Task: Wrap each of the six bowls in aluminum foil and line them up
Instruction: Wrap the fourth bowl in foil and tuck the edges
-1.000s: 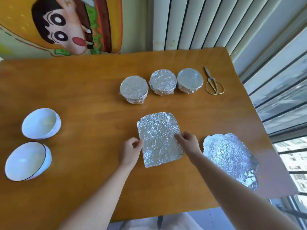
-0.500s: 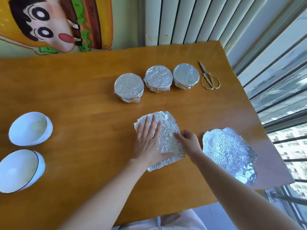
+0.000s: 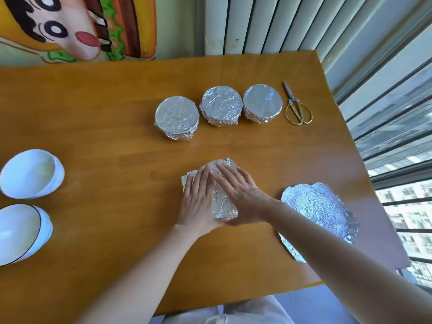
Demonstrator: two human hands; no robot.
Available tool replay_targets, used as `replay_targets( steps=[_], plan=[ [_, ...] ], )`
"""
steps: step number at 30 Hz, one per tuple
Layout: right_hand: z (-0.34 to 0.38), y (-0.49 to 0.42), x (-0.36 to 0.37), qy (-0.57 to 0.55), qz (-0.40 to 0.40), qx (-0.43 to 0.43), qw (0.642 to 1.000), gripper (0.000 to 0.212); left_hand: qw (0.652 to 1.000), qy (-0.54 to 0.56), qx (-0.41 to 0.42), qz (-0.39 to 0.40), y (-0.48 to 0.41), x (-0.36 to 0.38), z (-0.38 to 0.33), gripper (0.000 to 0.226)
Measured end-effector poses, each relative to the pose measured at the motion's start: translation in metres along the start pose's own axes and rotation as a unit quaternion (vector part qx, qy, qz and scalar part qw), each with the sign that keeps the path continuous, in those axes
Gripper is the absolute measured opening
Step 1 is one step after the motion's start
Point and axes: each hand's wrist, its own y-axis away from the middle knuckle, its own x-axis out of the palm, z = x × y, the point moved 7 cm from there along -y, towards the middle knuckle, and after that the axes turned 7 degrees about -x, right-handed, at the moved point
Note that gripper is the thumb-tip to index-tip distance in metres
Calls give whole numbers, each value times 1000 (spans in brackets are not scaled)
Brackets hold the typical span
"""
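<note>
A crinkled foil sheet (image 3: 222, 202) lies flat at the table's middle front. My left hand (image 3: 198, 197) and my right hand (image 3: 240, 195) both press on it with straight fingers, covering most of it. Three foil-wrapped bowls stand in a row at the back: the left wrapped bowl (image 3: 177, 117), the middle wrapped bowl (image 3: 221, 105) and the right wrapped bowl (image 3: 262, 103). Two bare white bowls sit at the left edge, the farther white bowl (image 3: 30, 173) and the nearer white bowl (image 3: 19, 232) with a dark rim. A second, rounded foil sheet (image 3: 318, 216) lies at the right.
Gold-handled scissors (image 3: 297, 107) lie right of the wrapped row. The wooden table (image 3: 105, 127) ends close behind the rounded foil at its right edge, with a window beyond. A wall with a cartoon picture and a radiator stand behind the table.
My right hand has moved from pinching the sheet's right edge onto its top and now lies flat beside my left hand. The camera view shifted slightly.
</note>
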Motion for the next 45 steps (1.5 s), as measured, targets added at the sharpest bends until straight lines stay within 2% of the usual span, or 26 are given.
replay_targets(
  steps=[2, 5, 9, 13, 18, 26, 31, 36, 39, 42, 45],
  plan=[
    [-6, -4, 6, 15, 22, 16, 1000, 149, 1000, 0, -3, 6, 0, 0, 0, 139],
    [-11, -7, 8, 29, 39, 18, 999, 154, 1000, 10, -5, 2, -2, -3, 0, 140],
    [-15, -9, 6, 33, 30, 23, 999, 150, 1000, 19, -3, -6, -1, -5, -2, 134],
    [-20, -11, 9, 21, 19, 30, 999, 149, 997, 69, -19, 19, -1, -2, 2, 138],
    [-25, -11, 13, 16, 1, 41, 999, 151, 992, 129, -7, 5, 3, -2, 10, 141],
    [-25, -10, 10, 14, -5, 32, 999, 142, 990, 139, -10, -20, 4, 0, 13, 131],
    [-22, -10, 7, 15, 1, 33, 999, 142, 991, 133, -15, -17, 4, 2, 13, 136],
    [-24, -5, 5, 18, 28, 40, 999, 158, 993, 107, 6, -41, 7, -9, 18, 146],
    [-27, 2, -1, 29, 43, 36, 998, 163, 988, 137, 21, -68, 11, -20, 26, 146],
    [-28, 11, -10, 0, 18, 38, 999, 160, 980, 175, 50, -76, 11, -28, 29, 137],
    [-27, 25, -19, -82, -92, 65, 990, 143, 974, 207, 45, -80, 3, -31, 32, 116]
  ],
)
